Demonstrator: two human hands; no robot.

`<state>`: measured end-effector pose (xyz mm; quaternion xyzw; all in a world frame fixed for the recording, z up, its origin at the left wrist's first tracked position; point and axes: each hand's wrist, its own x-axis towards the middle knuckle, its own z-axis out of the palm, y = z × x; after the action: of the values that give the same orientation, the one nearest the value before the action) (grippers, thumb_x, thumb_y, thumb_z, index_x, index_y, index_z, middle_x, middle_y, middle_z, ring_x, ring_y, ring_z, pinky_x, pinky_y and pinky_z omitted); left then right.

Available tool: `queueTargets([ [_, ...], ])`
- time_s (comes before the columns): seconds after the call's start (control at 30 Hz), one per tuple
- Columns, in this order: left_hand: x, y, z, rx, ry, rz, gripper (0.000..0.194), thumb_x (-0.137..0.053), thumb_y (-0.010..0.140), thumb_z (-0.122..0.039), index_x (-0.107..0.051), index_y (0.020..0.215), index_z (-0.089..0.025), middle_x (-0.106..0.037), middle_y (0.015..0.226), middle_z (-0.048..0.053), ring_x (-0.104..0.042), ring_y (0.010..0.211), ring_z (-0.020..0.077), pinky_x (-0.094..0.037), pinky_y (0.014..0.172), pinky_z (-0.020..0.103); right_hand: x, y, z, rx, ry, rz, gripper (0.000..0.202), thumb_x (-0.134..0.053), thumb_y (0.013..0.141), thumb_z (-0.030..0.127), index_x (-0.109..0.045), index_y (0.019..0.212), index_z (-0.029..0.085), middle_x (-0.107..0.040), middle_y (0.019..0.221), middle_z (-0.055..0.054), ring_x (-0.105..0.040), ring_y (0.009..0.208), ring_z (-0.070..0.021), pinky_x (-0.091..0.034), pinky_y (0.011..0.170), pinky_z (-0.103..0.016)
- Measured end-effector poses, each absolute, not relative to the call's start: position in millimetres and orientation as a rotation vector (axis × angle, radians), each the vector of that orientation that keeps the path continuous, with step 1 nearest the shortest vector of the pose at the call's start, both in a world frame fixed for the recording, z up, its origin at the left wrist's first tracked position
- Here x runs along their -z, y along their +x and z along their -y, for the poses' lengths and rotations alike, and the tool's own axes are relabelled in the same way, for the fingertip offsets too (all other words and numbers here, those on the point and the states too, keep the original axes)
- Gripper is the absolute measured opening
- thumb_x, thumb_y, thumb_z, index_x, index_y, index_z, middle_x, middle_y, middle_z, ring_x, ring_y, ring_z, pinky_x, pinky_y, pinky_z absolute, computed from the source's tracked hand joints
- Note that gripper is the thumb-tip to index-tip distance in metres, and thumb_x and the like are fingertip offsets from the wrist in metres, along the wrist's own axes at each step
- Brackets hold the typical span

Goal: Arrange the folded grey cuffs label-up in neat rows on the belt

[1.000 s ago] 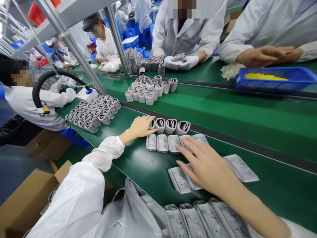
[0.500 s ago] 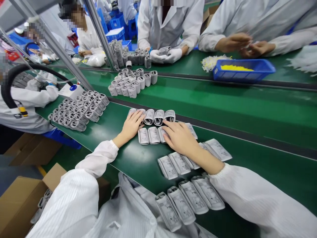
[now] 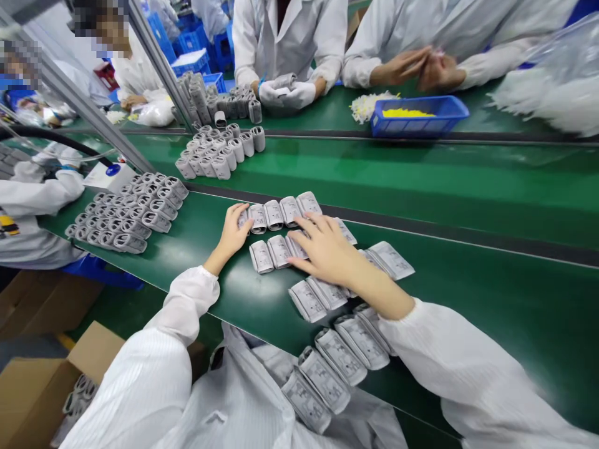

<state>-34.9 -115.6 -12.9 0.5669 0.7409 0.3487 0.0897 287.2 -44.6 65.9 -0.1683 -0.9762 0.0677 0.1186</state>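
Rolled grey fabric cuffs with dark print, which look like blood pressure cuffs, lie in rows on the green work surface in front of me. My left hand (image 3: 236, 227) is at the left end of the back row (image 3: 274, 214), fingers apart and touching the end cuff. Over the right part of the second row (image 3: 279, 251) lies my right hand (image 3: 325, 249), its fingers spread. Its fingertips reach the back row and partly cover some cuffs. Nearer to me are a third row (image 3: 306, 299) and a front row (image 3: 322, 377), partly under my right forearm.
Many upright rolled cuffs (image 3: 133, 215) stand at the left, with another group (image 3: 219, 153) across the dark rail. Opposite, a co-worker's gloved hands (image 3: 287, 93) hold a cuff. A blue bin (image 3: 418, 121) holds yellow pieces. An open carton (image 3: 37, 386) stands lower left.
The back row's cuffs showed their coiled ends; now their printed faces are turned up. My left hand has shifted to the row's end. The whole view has swung, moving the scene left.
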Motion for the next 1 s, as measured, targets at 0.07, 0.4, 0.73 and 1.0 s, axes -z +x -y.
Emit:
queueTargets([
  [0.07, 16.9, -22.5, 126.8, -1.038, 1.698, -2.208, 0.066, -0.052, 0.111, -0.063, -0.052, 0.163, -0.023, -0.041, 0.176, 0.02, -0.042, 0.169, 0.0347, -0.037, 0.14, 0.058, -79.1, 309.2, 74.5, -0.299, -0.224, 2.896, 0.076, -0.062, 0.107, 0.072, -0.068, 0.156, 0.014, -0.052, 0.174, -0.026, -0.041, 0.164, -0.0502, -0.034, 0.132, -0.071],
  [0.4, 14.9, 25.3, 171.2, -0.795, 1.868, -2.119, 0.091, -0.073, 0.098, -0.07, -0.044, 0.172, -0.027, -0.001, 0.191, 0.02, -0.012, 0.177, 0.0509, -0.027, 0.14, 0.074, -30.7, 430.1, 114.8, -0.232, -0.23, 2.911, 0.101, -0.07, 0.094, 0.086, -0.049, 0.174, 0.027, -0.033, 0.187, -0.022, -0.034, 0.171, -0.0495, -0.032, 0.132, -0.075],
  [0.73, -3.6, 6.2, 167.3, -0.696, 2.03, -1.777, 0.061, -0.065, 0.1, -0.05, -0.065, 0.157, -0.027, -0.039, 0.176, 0.017, -0.034, 0.169, 0.0402, -0.03, 0.142, 0.067, -38.6, 379.6, 135.5, -0.172, -0.228, 2.923, 0.081, -0.058, 0.109, 0.069, -0.048, 0.174, 0.023, -0.041, 0.185, -0.013, -0.038, 0.168, -0.0478, -0.027, 0.134, -0.08],
  [1.0, 1.9, 25.4, 143.9, -0.94, 1.971, -1.621, 0.043, -0.072, 0.1, -0.047, -0.078, 0.136, -0.023, -0.055, 0.157, 0.019, -0.051, 0.156, 0.0368, -0.036, 0.14, 0.063, -34.8, 334.0, 199.4, -0.166, -0.67, 2.811, 0.079, -0.049, 0.111, 0.07, -0.058, 0.168, 0.017, -0.046, 0.18, -0.021, -0.039, 0.166, -0.052, -0.026, 0.129, -0.085],
])
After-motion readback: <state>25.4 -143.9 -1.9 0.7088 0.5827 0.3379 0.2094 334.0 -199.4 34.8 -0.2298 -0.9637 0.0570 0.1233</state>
